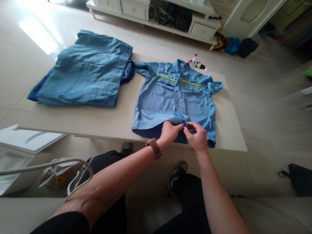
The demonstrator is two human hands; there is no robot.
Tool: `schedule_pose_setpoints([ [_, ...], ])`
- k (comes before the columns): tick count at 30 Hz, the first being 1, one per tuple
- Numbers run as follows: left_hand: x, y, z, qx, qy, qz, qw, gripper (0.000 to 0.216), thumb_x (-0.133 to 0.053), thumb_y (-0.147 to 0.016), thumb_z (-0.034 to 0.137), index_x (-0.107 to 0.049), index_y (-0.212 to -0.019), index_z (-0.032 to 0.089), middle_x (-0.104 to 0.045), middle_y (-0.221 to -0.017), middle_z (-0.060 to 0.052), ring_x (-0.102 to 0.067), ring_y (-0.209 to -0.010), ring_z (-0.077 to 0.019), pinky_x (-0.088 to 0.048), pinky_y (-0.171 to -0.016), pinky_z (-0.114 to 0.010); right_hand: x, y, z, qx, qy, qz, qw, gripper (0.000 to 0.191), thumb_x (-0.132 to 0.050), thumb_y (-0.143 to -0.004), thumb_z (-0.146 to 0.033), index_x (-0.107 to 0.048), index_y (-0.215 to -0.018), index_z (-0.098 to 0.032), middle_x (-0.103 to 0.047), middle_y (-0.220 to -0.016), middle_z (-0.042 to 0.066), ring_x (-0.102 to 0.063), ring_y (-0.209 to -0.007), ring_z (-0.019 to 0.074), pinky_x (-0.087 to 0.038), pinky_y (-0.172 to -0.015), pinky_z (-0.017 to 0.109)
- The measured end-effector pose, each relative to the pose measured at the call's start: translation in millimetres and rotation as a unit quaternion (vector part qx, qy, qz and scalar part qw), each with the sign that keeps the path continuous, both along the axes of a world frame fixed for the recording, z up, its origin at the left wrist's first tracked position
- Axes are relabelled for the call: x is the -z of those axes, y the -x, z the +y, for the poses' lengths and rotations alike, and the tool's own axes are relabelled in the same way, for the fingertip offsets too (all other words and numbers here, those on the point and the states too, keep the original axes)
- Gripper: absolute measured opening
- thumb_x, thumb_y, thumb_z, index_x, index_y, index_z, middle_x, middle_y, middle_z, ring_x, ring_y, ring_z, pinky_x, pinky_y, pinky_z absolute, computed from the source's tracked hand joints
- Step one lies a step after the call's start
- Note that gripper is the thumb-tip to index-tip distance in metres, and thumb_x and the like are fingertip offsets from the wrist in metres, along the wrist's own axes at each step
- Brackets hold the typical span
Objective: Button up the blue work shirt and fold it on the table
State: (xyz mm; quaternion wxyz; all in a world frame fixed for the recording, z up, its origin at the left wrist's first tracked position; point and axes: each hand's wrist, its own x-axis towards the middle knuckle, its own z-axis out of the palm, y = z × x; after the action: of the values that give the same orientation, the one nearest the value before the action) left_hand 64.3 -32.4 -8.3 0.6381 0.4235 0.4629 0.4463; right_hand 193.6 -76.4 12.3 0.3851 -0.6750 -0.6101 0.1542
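Observation:
A blue short-sleeved work shirt [168, 95] with yellow chest stripes lies face up on a low beige table [99, 121], collar away from me. My left hand [170, 131], with a brown watch on its wrist, pinches the left front edge at the bottom hem. My right hand [197, 137] pinches the right front edge beside it. The two hands meet at the lowest part of the shirt's front opening, at the table's near edge.
A pile of folded blue garments [88, 70] covers the table's far left. Small bottles [196, 64] stand behind the collar. A white cabinet [153, 10] lines the far wall, a white box [20, 150] sits at my left, a black bag [302, 181] on the floor right.

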Motion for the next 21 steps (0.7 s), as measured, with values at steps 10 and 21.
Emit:
schedule_pose_setpoints([
  [10, 3.7, -1.1, -0.7, 0.009, 0.014, -0.008, 1.000, 0.015, -0.077, -0.073, 0.027, -0.070, -0.068, 0.014, -0.073, -0.072, -0.005, -0.063, -0.065, -0.0143, -0.047, -0.061, -0.024, 0.4, -0.3, -0.7, 0.017, -0.019, -0.034, 0.999, 0.027, -0.056, -0.090, -0.035, -0.077, -0.093, -0.018, -0.078, -0.092, 0.011, -0.070, -0.078, 0.0227, -0.057, -0.071, 0.035],
  [21, 0.3, 0.5, 1.4, 0.003, 0.016, 0.019, 1.000, 0.021, -0.074, -0.075, 0.031, -0.069, -0.064, 0.014, -0.071, -0.066, -0.005, -0.062, -0.063, -0.0145, -0.044, -0.061, -0.026, -0.9, -0.5, -1.2, 0.076, -0.046, -0.046, 0.995, 0.028, -0.056, -0.092, -0.040, -0.074, -0.089, -0.019, -0.076, -0.087, 0.010, -0.067, -0.072, 0.0226, -0.055, -0.069, 0.035],
])
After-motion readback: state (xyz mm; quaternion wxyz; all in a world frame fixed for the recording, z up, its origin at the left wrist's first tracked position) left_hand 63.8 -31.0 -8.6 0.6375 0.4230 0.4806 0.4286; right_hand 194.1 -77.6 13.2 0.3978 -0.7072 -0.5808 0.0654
